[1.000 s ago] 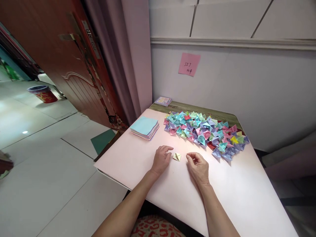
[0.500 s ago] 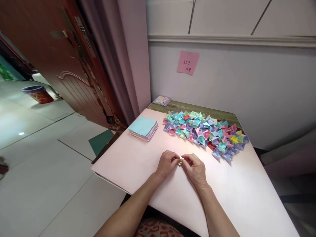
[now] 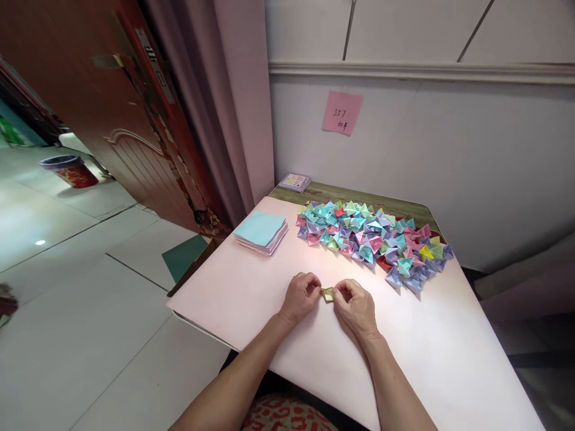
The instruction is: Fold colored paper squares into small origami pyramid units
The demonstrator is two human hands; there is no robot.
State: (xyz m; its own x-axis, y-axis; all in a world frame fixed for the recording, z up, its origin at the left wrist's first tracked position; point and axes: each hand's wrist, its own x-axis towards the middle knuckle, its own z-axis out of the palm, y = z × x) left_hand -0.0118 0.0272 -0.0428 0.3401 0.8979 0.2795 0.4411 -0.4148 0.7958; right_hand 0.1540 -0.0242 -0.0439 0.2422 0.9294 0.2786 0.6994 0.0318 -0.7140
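Fingertips [image 3: 316, 288] of the left hand [image 3: 302, 297] and the right hand [image 3: 357, 306] pinch a small yellow-green paper piece [image 3: 327, 293] from either side. Both sets of fingers are curled in narrow and closed on it, thumbs tucked under. The piece sits between the two hands, low over the pale pink table top [image 3: 251, 293], near the front middle of the table. Whether it rests on the surface or is lifted just clear cannot be told. Both forearms are bare and reach in from the bottom edge of the view.

Beyond the hands, toward the wall, a wide heap of folded paper shapes [image 3: 372, 242] in teal, purple, pink, green and yellow spreads across the back right part of the table. The heap is well apart from the piece in the fingers. To the left of the heap lies a neat stack of square sheets [image 3: 262, 231] with a light blue sheet on top. At the back edge, on a strip of bare wood, lies a small flat packet [image 3: 294, 182].

A pink note [image 3: 342, 113] with handwriting is stuck to the white wall above the table. A pale curtain [image 3: 233, 108] hangs at the left of the wall, beside a dark red door [image 3: 90, 90]. A green sheet [image 3: 184, 256] lies on the tiled floor by the table's left edge. A round bin [image 3: 67, 170] stands farther off on the floor.
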